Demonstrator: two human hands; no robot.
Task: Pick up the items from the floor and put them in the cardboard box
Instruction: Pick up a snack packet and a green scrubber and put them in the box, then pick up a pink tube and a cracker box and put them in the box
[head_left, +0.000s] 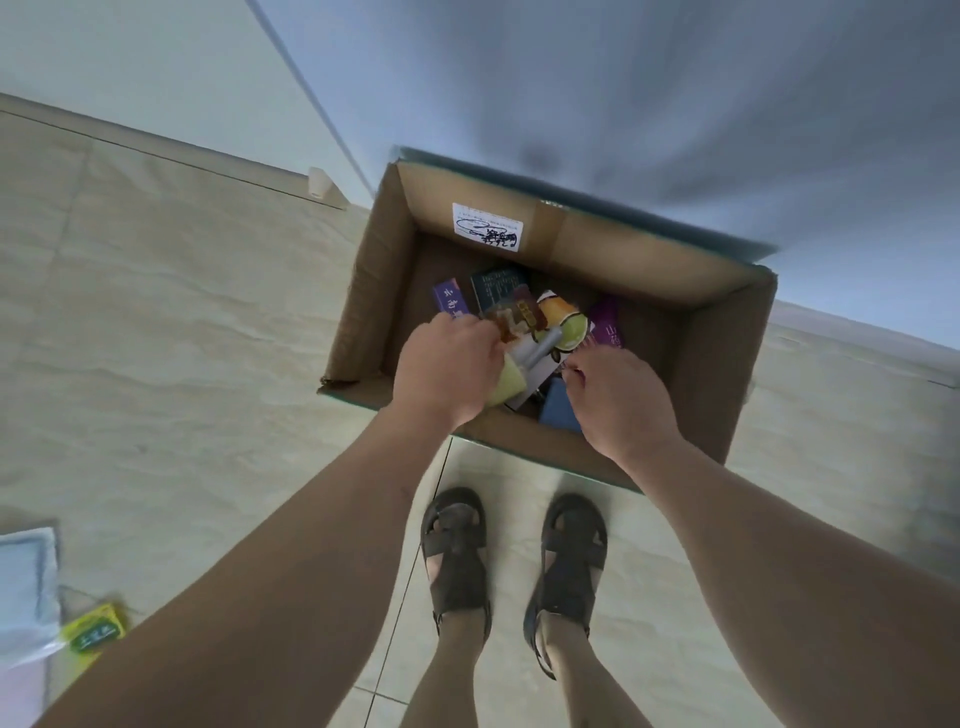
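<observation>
An open cardboard box stands on the tiled floor against the wall, right in front of my feet. Inside lie several small packages: a purple box, a dark green box, a purple packet and a blue box. My left hand reaches over the box's near edge with fingers curled round a flat, colourful printed packet and a pale yellow piece under it. My right hand is beside it over the box, its fingertips pinching the packet's right edge.
On the floor at the far left lie a yellow-green packet and a pale blue and white bag. A white wall runs behind the box. My sandalled feet stand just short of the box.
</observation>
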